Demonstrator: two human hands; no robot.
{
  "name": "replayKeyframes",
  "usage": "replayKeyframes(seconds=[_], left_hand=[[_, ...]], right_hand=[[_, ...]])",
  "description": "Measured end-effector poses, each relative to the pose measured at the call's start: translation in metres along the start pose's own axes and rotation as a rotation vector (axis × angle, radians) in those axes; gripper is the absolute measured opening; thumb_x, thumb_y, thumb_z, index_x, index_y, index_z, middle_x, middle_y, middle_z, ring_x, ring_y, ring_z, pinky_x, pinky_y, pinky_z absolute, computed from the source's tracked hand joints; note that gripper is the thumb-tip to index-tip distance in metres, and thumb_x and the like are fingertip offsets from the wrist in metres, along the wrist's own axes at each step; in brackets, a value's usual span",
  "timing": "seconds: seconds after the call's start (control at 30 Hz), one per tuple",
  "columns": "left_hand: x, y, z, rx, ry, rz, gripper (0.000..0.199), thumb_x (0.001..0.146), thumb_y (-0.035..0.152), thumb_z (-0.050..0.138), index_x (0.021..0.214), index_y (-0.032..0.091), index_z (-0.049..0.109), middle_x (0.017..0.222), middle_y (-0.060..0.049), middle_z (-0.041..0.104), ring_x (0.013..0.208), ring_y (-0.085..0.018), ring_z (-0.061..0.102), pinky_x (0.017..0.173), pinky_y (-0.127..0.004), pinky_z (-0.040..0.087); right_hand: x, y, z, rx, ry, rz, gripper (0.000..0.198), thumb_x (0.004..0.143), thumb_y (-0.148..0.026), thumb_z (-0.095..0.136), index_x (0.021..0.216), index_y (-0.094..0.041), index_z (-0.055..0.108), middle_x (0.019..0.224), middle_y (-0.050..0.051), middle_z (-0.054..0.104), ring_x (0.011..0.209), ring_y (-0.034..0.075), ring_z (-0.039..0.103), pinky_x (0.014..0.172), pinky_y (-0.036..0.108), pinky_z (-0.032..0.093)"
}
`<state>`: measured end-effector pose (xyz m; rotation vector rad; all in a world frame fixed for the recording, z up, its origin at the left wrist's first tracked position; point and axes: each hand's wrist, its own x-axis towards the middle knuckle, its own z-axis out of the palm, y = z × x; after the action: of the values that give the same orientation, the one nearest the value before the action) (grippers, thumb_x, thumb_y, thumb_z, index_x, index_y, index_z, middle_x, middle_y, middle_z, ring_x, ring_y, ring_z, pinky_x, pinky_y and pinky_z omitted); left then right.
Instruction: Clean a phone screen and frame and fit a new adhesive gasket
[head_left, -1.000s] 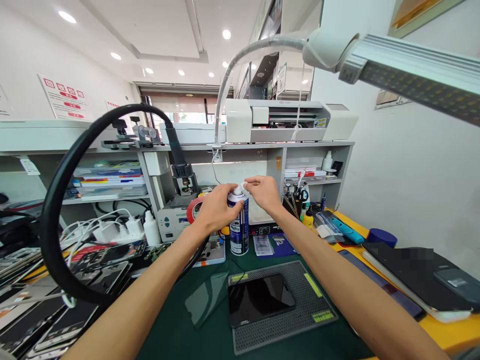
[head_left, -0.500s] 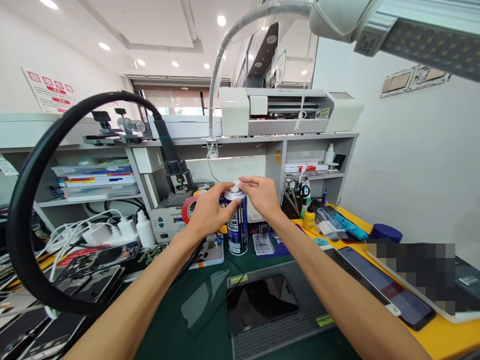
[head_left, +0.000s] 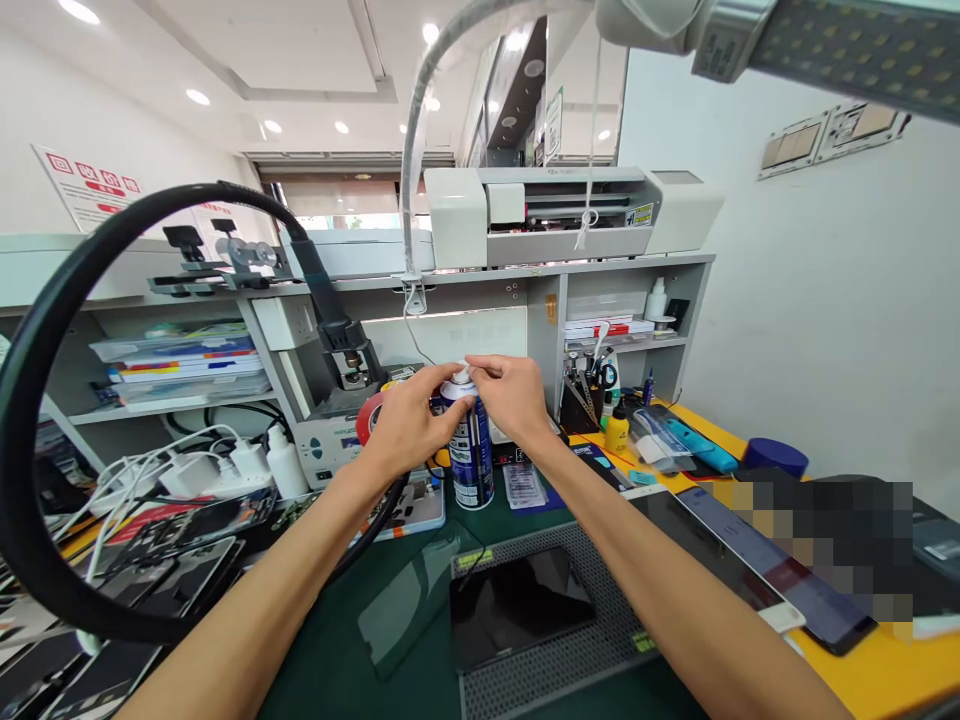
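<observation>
A blue spray can (head_left: 471,465) stands upright on the green mat (head_left: 330,655). My left hand (head_left: 409,420) is wrapped round its upper part, thumb across the front and fingertips by the top. At the white nozzle (head_left: 460,374), my right hand (head_left: 514,398) has its fingers curled in a pinch; its fingertips partly cover the nozzle. In front of the can, a dark phone (head_left: 517,610) lies screen up on a grey perforated pad (head_left: 540,685). A clear screen film (head_left: 409,605) rests just left of that phone.
A thick black hose (head_left: 45,330) loops at the left, near phone parts and white chargers (head_left: 191,475). More phones (head_left: 772,560) lie on the yellow surface at right. A yellow bottle (head_left: 616,430) and a tool holder (head_left: 580,410) stand behind. A lamp (head_left: 862,50) hangs overhead.
My right hand's fingers have curled in more at the nozzle. My left hand keeps its hold on the can, which stays standing in place. The camera view has shifted slightly.
</observation>
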<state>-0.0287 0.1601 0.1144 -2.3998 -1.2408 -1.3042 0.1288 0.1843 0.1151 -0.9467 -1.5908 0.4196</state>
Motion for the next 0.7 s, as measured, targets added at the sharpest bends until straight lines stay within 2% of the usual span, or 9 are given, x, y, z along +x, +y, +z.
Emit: replayKeyframes(seconds=[0.2, 0.47, 0.7], left_hand=[[0.0015, -0.0010, -0.0028, 0.031, -0.015, 0.038, 0.039, 0.088, 0.034, 0.064, 0.124, 0.018, 0.065, 0.109, -0.008, 0.074, 0.095, -0.025, 0.069, 0.086, -0.039, 0.053], [0.0029, -0.0007, -0.0045, 0.047, -0.028, 0.055, 0.039, 0.087, 0.031, 0.065, 0.123, 0.017, 0.066, 0.109, -0.010, 0.075, 0.098, -0.025, 0.070, 0.088, -0.038, 0.054], [0.0026, -0.0034, -0.0026, 0.054, -0.027, 0.073, 0.037, 0.092, 0.034, 0.067, 0.125, 0.017, 0.063, 0.109, -0.007, 0.071, 0.095, -0.022, 0.068, 0.087, -0.043, 0.055]], right_hand=[[0.0010, 0.0016, -0.0010, -0.008, -0.019, -0.006, 0.019, 0.098, -0.033, 0.064, 0.107, -0.017, 0.069, 0.111, 0.006, 0.071, 0.100, 0.021, 0.069, 0.091, 0.043, 0.056], [-0.0007, -0.0020, -0.0015, -0.027, -0.021, 0.019, 0.020, 0.098, -0.033, 0.063, 0.109, -0.017, 0.069, 0.113, 0.007, 0.070, 0.099, 0.020, 0.068, 0.089, 0.042, 0.057], [-0.0026, -0.0029, -0.0014, -0.030, -0.023, 0.032, 0.021, 0.099, -0.034, 0.063, 0.111, -0.018, 0.068, 0.115, 0.007, 0.069, 0.099, 0.020, 0.068, 0.088, 0.042, 0.057]])
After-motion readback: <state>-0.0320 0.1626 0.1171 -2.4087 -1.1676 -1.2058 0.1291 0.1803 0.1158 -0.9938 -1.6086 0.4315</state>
